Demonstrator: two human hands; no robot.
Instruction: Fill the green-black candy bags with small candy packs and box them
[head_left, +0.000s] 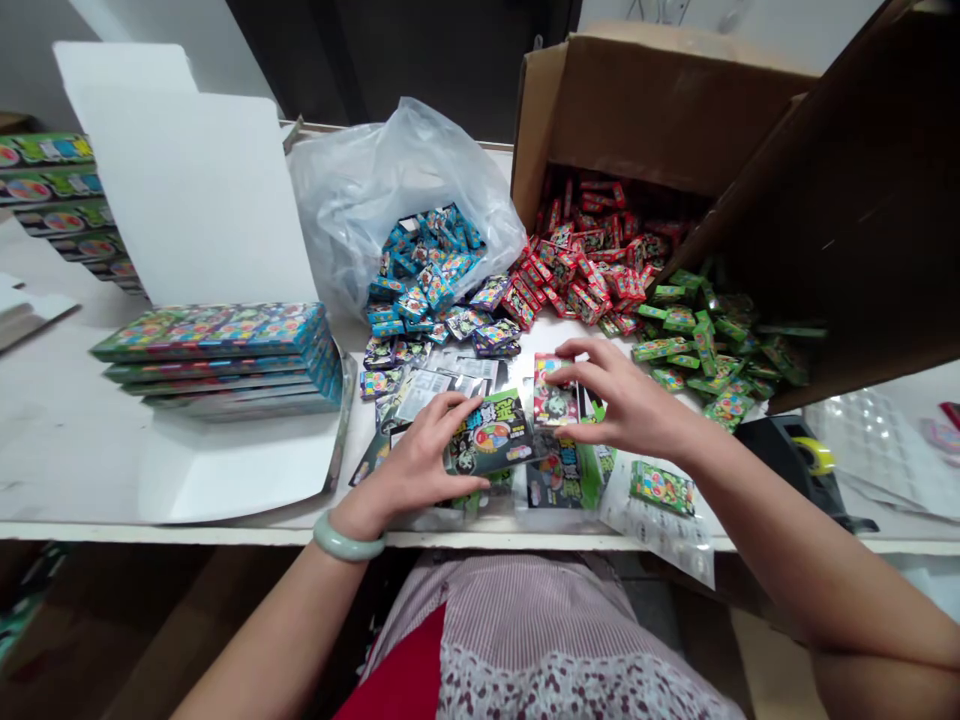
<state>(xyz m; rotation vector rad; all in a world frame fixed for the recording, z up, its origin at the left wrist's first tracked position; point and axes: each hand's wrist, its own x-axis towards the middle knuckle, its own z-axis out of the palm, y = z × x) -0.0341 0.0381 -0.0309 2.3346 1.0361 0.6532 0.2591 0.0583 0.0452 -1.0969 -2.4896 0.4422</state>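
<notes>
My left hand (416, 460), with a pale green bangle at its wrist, grips a dark printed packet (495, 440) with a green edge between thumb and fingers. Just right of it, my right hand (615, 395) has its thumb and fingers around a small red printed box (553, 388). Beneath both hands lie several flat dark packets (559, 480) and clear wrappers, partly covered. Small purple boxes (495, 335) sit just beyond my hands. A small green box (661, 488) rests on a clear plastic bag (675, 540) by the table's front edge.
Left stands an open white carton (202, 200) with stacked printed boxes (217, 335). A plastic bag (337, 200) spills small blue boxes (427, 270). Cardboard boxes (645, 110) at right surround heaps of red boxes (577, 260) and green boxes (712, 345). A tape dispenser (787, 465) lies right.
</notes>
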